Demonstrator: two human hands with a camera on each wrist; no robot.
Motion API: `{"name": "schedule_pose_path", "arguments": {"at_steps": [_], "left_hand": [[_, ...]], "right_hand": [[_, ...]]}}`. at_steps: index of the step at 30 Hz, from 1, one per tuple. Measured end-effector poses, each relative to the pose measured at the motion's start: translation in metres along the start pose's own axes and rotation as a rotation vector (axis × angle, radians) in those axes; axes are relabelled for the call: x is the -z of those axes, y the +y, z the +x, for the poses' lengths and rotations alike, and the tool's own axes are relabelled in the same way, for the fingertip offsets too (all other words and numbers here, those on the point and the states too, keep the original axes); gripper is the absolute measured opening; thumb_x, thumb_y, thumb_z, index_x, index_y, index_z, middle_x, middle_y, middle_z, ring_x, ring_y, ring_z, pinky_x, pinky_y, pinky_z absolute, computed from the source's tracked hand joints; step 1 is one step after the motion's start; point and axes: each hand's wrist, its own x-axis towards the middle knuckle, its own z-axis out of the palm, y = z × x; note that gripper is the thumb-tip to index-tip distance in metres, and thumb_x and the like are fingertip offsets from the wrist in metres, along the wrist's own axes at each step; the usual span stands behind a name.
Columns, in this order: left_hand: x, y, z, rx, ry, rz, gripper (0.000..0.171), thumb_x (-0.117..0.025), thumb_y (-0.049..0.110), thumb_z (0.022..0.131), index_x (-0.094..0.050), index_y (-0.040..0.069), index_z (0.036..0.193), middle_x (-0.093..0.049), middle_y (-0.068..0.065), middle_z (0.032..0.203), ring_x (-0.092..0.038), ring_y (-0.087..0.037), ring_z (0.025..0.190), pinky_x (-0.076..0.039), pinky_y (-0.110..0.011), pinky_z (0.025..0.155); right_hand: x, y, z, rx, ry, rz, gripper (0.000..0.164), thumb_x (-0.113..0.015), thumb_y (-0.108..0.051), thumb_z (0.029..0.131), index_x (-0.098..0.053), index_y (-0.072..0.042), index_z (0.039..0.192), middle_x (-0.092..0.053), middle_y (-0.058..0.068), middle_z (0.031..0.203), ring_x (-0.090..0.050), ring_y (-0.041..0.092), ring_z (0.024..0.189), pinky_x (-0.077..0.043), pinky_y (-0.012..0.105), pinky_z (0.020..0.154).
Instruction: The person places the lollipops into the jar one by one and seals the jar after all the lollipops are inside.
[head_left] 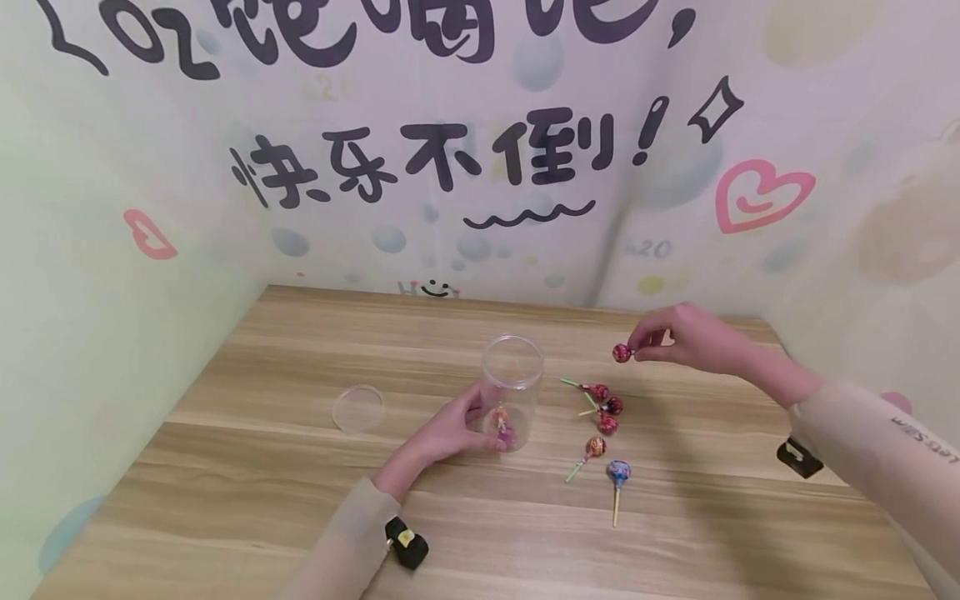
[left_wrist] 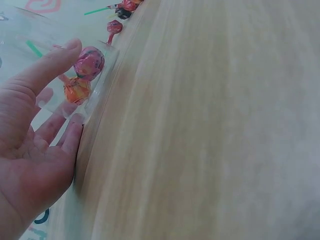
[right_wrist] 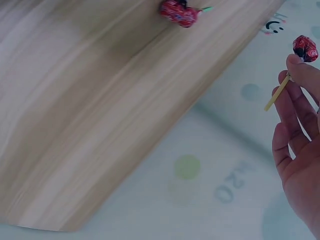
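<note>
A clear plastic jar (head_left: 517,375) stands upright and uncovered on the table. My left hand (head_left: 453,429) holds it low on its left side, thumb and fingers around the wall. Through the plastic, the left wrist view shows a pink lollipop (left_wrist: 90,63) and an orange lollipop (left_wrist: 77,91) at the bottom. Above the table, to the right of the jar, my right hand (head_left: 686,340) pinches a red-and-dark-wrapped lollipop (head_left: 622,352) near the top of its stick. In the right wrist view its pale yellow stick (right_wrist: 277,93) points away from the wrapped head (right_wrist: 305,48).
Between the hands lie red lollipops (head_left: 608,425) in a loose cluster. Nearer the front are an orange lollipop (head_left: 596,447) and a blue lollipop (head_left: 618,472). A clear round lid (head_left: 358,409) lies left of the jar. The wooden table (head_left: 262,467) meets a printed wall (head_left: 360,250) behind.
</note>
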Motion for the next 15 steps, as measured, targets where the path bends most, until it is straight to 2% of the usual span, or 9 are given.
{"name": "schedule_pose_path", "arguments": {"at_steps": [8,15], "left_hand": [[-0.002,-0.001,0.000,-0.011,0.014,-0.008,0.093,-0.085,0.012,0.076,-0.033,0.011,0.152,-0.043,-0.016,0.154,-0.042,-0.034,0.143,-0.034,-0.047,0.121],[-0.001,0.000,0.000,-0.002,0.006,-0.019,0.090,-0.085,0.012,0.077,-0.033,0.010,0.152,-0.043,-0.016,0.153,-0.042,-0.034,0.143,-0.034,-0.047,0.121]], "right_hand": [[0.013,-0.017,0.019,0.053,-0.010,-0.022,0.014,-0.079,-0.011,0.083,-0.076,-0.022,0.093,-0.073,-0.013,0.086,-0.063,-0.003,0.074,-0.057,0.020,0.067],[0.024,-0.034,0.034,0.103,-0.012,-0.016,0.016,-0.079,-0.008,0.082,-0.076,-0.019,0.092,-0.072,-0.012,0.085,-0.063,-0.001,0.073,-0.057,0.020,0.067]]}}
